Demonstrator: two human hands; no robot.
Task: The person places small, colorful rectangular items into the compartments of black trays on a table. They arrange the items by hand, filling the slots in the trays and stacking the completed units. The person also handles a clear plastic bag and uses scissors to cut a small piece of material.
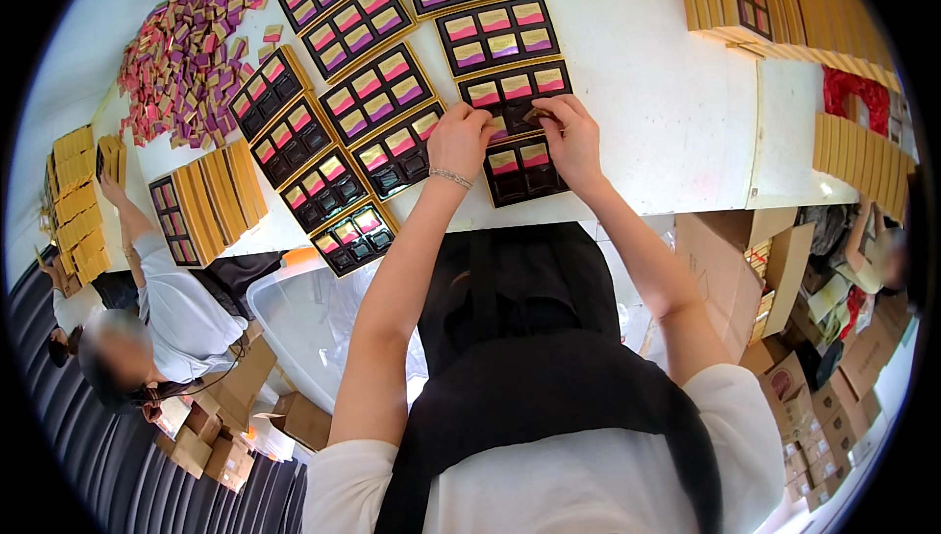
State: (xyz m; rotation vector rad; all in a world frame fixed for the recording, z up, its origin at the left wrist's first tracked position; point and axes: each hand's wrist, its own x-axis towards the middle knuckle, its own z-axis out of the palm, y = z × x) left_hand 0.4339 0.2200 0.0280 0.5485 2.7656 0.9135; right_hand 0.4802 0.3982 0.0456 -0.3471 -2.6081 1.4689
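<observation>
In front of me my left hand (461, 145) is closed, its fingertips pinched at the lower left compartment of a black six-compartment tray (517, 85) with a gold edge. A purple-and-gold wrapped square shows beside those fingertips; whether they grip it is unclear. My right hand (574, 138) pinches a small brownish-gold wrapped square (535, 115) over the same tray. Pink-and-gold squares fill that tray's far row. Just nearer lies another tray (524, 173), with pink-and-gold squares in its far row and bare dark compartments in its near row.
More trays (382, 93) lie to the left, some full, some half filled. Beyond them spreads a heap of loose wrapped squares (196, 54). Stacked gold boxes (221, 196) stand left and at the far right. A co-worker (176, 299) reaches in from the left; another person is at the right.
</observation>
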